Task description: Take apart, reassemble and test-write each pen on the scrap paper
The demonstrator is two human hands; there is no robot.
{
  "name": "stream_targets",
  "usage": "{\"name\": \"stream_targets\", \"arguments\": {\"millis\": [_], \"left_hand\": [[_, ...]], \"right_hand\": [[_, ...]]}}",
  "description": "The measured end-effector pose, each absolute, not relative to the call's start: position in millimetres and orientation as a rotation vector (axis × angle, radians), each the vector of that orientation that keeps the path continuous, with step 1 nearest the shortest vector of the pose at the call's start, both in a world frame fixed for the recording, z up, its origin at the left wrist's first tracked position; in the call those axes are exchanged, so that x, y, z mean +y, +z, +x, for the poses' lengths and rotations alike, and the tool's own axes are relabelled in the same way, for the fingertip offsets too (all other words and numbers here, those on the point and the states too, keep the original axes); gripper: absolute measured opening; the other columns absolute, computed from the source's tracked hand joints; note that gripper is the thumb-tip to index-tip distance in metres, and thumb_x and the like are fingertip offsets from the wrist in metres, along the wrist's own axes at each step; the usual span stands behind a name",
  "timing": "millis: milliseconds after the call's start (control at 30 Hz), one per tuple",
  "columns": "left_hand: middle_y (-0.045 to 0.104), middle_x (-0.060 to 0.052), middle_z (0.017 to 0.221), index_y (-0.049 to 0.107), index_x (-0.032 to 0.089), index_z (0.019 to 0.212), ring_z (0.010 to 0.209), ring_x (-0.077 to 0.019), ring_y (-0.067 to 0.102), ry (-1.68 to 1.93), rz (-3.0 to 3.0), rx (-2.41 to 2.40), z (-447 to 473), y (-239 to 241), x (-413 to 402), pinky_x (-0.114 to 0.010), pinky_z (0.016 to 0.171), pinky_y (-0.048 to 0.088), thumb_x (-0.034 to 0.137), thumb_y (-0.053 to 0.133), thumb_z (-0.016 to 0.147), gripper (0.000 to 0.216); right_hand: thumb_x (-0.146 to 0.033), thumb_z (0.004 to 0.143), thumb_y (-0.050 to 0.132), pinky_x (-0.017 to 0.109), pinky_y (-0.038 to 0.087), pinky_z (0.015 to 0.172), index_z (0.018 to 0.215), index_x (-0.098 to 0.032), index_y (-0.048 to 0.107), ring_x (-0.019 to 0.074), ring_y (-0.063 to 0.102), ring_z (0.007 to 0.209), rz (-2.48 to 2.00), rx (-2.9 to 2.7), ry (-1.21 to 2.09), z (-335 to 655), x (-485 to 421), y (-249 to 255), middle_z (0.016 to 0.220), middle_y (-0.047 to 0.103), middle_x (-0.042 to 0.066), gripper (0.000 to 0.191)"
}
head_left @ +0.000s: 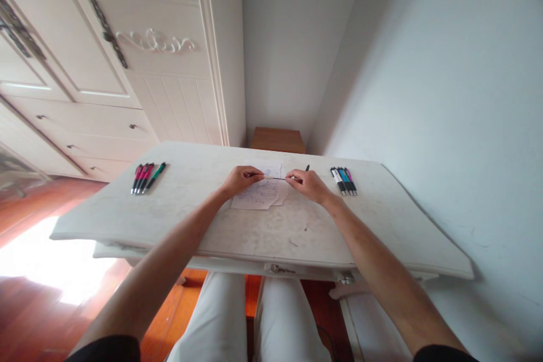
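Observation:
My left hand pinches one end of a thin pen refill, pale at the left and dark toward the right. The refill spans the gap to my right hand, whose fingers are closed around a pen barrel. A black end of that barrel pokes out above the knuckles; the rest is hidden in the fingers. Below both hands lie overlapping sheets of paper covered in blue handwriting.
Several pink pens and a green pen lie on the left of the white table. On the right is a row of white, blue and purple pens. A wall borders the right side; a wardrobe stands behind left.

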State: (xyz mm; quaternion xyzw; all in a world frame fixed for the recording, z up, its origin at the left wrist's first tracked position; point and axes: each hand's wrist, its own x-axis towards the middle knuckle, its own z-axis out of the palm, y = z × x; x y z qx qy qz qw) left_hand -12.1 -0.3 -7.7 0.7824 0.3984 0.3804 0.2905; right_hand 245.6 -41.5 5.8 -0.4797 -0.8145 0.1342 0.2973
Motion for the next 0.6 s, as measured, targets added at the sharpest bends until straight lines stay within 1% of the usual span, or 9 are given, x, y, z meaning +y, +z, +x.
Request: {"name": "stream_targets", "arguments": {"millis": [100, 200, 300, 367, 433, 533, 600], "left_hand": [[0.076, -0.005, 0.088, 0.076, 0.019, 0.086, 0.081, -0.0195, 0.068, 1.024, 2.083, 1.061, -12, -7, -1, -0.029, 0.074, 0.052, 0.04, 0.065, 0.079, 0.025], [0.076, -0.005, 0.088, 0.076, 0.019, 0.085, 0.082, -0.0197, 0.068, 1.031, 2.072, 1.054, -13, -8, 0, -0.029, 0.075, 0.052, 0.041, 0.065, 0.079, 0.026], [0.076, -0.005, 0.088, 0.076, 0.019, 0.085, 0.081, -0.0195, 0.068, 1.055, 2.059, 1.067, -14, -8, 2, -0.029, 0.074, 0.053, 0.041, 0.065, 0.079, 0.025], [0.076, -0.006, 0.088, 0.076, 0.018, 0.085, 0.081, -0.0195, 0.068, 1.075, 2.05, 1.085, -15, -9, 4, -0.029, 0.073, 0.053, 0.04, 0.066, 0.079, 0.025], [0.076, -0.005, 0.088, 0.076, 0.018, 0.085, 0.081, -0.0195, 0.068, 1.095, 2.038, 1.092, -16, -9, 6, -0.029, 0.074, 0.053, 0.04, 0.065, 0.079, 0.025], [0.076, -0.005, 0.088, 0.075, 0.018, 0.085, 0.081, -0.0194, 0.068, 1.118, 2.022, 1.085, -17, -10, 7, -0.029, 0.074, 0.053, 0.04, 0.065, 0.079, 0.026], [0.076, -0.005, 0.088, 0.075, 0.018, 0.084, 0.081, -0.0195, 0.068, 1.123, 2.02, 1.079, -17, -10, 7, -0.029, 0.074, 0.053, 0.041, 0.064, 0.079, 0.026]], "right_hand": [[-0.037, 0.091, 0.054, 0.024, 0.042, 0.064, 0.094, -0.02, 0.071, 0.0155, 0.064, 0.066, -1.279, -2.148, 0.343, 247, -42, 8, 0.079, 0.074, 0.003, 0.024], [-0.039, 0.094, 0.048, 0.026, 0.043, 0.068, 0.096, -0.02, 0.071, 0.0183, 0.067, 0.075, -1.283, -2.096, 0.268, 251, -41, 12, 0.087, 0.075, 0.006, 0.03], [-0.036, 0.095, 0.045, 0.027, 0.045, 0.074, 0.099, -0.02, 0.07, 0.0206, 0.068, 0.085, -1.314, -2.001, 0.163, 258, -37, 12, 0.096, 0.075, 0.008, 0.03], [-0.033, 0.094, 0.046, 0.028, 0.046, 0.076, 0.101, -0.02, 0.07, 0.0213, 0.068, 0.087, -1.363, -1.96, 0.121, 263, -34, 11, 0.099, 0.075, 0.008, 0.028], [-0.031, 0.092, 0.048, 0.029, 0.046, 0.073, 0.102, -0.02, 0.071, 0.0215, 0.068, 0.081, -1.424, -1.945, 0.098, 268, -31, 10, 0.095, 0.075, 0.008, 0.027], [-0.03, 0.089, 0.049, 0.029, 0.043, 0.065, 0.106, -0.019, 0.071, 0.0209, 0.064, 0.066, -1.52, -1.875, 0.055, 272, -30, 12, 0.077, 0.073, 0.006, 0.03], [-0.031, 0.089, 0.049, 0.03, 0.042, 0.063, 0.11, -0.018, 0.07, 0.0203, 0.061, 0.061, -1.569, -1.775, 0.006, 275, -30, 15, 0.069, 0.07, 0.005, 0.032]]}}
